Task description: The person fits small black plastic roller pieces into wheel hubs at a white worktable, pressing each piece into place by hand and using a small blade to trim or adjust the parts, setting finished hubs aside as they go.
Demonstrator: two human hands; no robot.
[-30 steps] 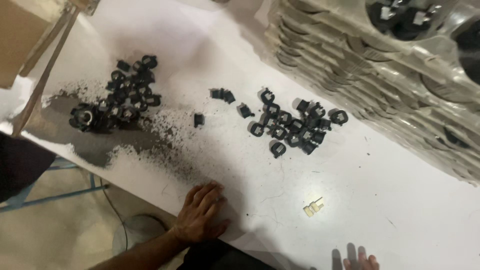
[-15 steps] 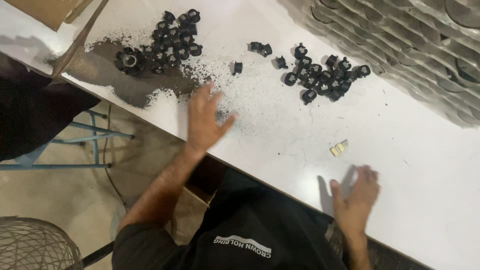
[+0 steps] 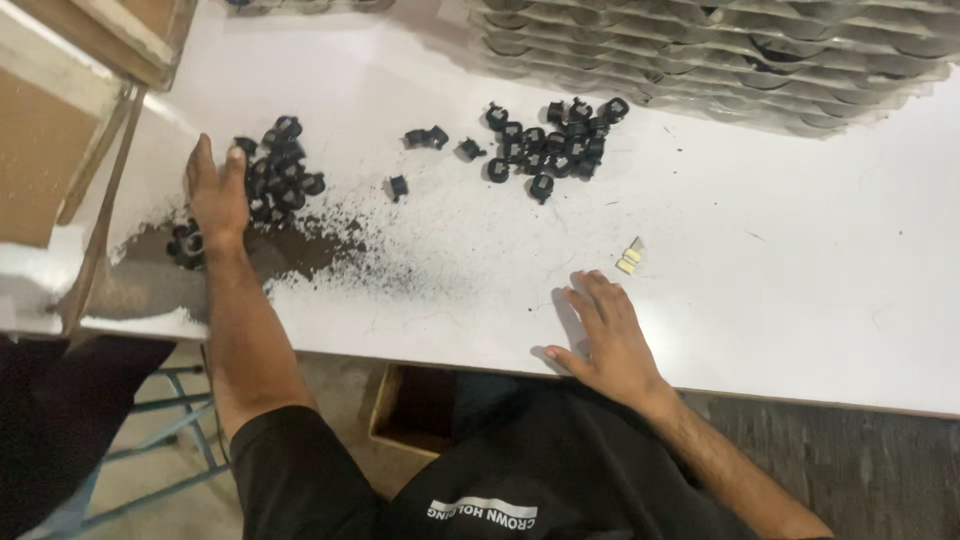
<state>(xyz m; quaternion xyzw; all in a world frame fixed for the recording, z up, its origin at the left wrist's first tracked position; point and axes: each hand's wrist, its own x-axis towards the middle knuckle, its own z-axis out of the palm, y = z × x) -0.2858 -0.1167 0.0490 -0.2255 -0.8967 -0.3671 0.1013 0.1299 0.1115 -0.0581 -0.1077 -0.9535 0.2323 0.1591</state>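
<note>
White surface point(image 3: 780, 250) served as landmark throughout. Left hand point(image 3: 216, 197) lay palm-down near the surface's left end, fingers extended and together, unclenched; fingertips touched the left edge of a pile of small black plastic parts point(image 3: 279, 170); whether anything sat under the palm could not be told; heel of the hand rested over a patch of dark powder point(image 3: 300, 250) spread on the surface, which thinned to scattered specks towards the middle; a few black parts point(image 3: 185, 245) lay in the powder just beside the wrist. Right hand point(image 3: 608, 335) rested flat near the surface's front edge, fingers spread, grasping nothing; a small pale yellowish piece point(image 3: 629, 259) lay on the surface just beyond its fingertips, apart from them. Second cluster of black parts point(image 3: 550, 140) sat towards the far middle of the surface; several loose ones point(image 3: 427, 138) between the two piles. Stacked grey trays point(image 3: 720, 50) stood along the surface's far side; cardboard box point(image 3: 60, 110) at its left end.
</note>
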